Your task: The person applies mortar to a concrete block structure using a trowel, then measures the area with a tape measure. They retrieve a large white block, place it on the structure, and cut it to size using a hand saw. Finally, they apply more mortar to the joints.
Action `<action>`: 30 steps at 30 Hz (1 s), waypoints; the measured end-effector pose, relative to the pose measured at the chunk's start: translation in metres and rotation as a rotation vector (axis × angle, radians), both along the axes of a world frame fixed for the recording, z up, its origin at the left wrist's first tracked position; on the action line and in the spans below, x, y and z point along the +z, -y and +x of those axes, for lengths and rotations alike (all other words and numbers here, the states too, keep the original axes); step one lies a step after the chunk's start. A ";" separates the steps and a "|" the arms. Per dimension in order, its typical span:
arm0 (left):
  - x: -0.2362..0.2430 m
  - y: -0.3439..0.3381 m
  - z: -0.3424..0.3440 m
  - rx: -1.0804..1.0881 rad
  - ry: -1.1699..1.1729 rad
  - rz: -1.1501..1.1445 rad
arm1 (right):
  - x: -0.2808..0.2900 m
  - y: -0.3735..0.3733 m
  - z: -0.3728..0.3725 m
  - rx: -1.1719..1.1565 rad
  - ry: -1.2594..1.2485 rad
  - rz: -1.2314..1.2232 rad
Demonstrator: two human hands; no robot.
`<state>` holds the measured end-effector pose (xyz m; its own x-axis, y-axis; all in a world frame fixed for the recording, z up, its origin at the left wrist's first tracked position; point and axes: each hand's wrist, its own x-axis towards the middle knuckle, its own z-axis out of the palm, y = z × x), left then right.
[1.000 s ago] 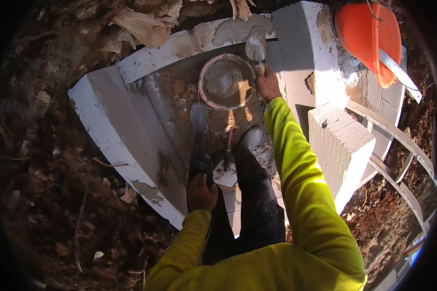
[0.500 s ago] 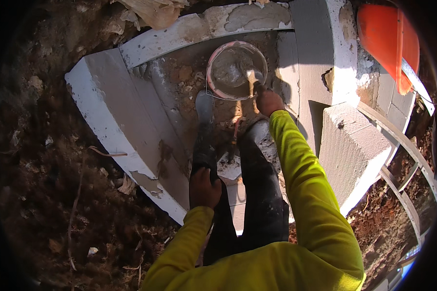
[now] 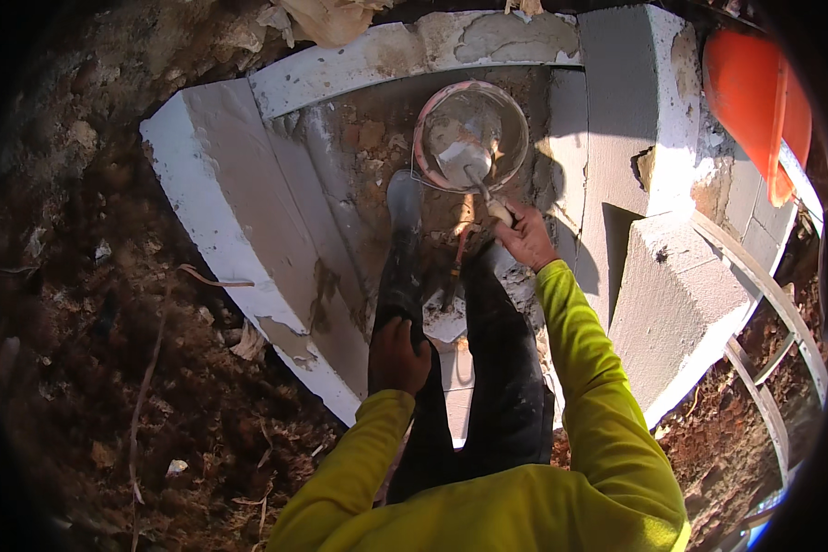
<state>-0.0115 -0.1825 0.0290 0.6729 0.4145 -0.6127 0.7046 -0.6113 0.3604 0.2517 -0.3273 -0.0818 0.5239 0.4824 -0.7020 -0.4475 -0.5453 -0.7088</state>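
Note:
My right hand (image 3: 529, 241) is closed around the light handle of a trowel (image 3: 465, 164). The trowel's rounded metal blade is inside a round bucket (image 3: 420, 132) with a pinkish rim and a wire handle. Wet grey mortar (image 3: 455, 112) lies in the bucket. My left hand (image 3: 400, 357) rests on my left knee, thumb apart from the fingers, holding nothing; its fingertips are partly in shadow. The bucket stands on the dirt floor just beyond my left boot (image 3: 404, 198).
Pale block walls (image 3: 219, 212) enclose the pit. At the right a loose block (image 3: 667, 304) leans beside curved strips (image 3: 771, 276). An orange plastic piece (image 3: 754, 97) lies at the far right. Between my legs is a hammer-like tool (image 3: 459, 253). Rough soil (image 3: 92, 350) lies left.
My right hand has drawn slightly nearer and turned, so the trowel's blade now shows its face inside the bucket. My left hand stays on the knee. The whole view has shifted a little.

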 end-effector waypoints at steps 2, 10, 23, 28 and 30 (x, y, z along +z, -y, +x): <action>0.001 -0.001 0.003 -0.013 0.015 0.009 | 0.017 -0.030 0.014 -0.057 0.254 0.045; -0.004 -0.004 -0.002 0.019 0.041 0.004 | -0.008 -0.083 0.082 0.045 0.786 -0.285; -0.003 -0.014 0.001 0.072 0.037 -0.009 | -0.025 -0.108 0.078 0.124 0.746 -0.316; -0.005 -0.014 -0.002 0.043 0.037 -0.018 | -0.024 -0.161 0.062 -0.271 0.118 -0.099; -0.002 -0.015 -0.003 0.017 0.044 -0.024 | -0.064 -0.174 0.029 -0.144 0.397 -0.063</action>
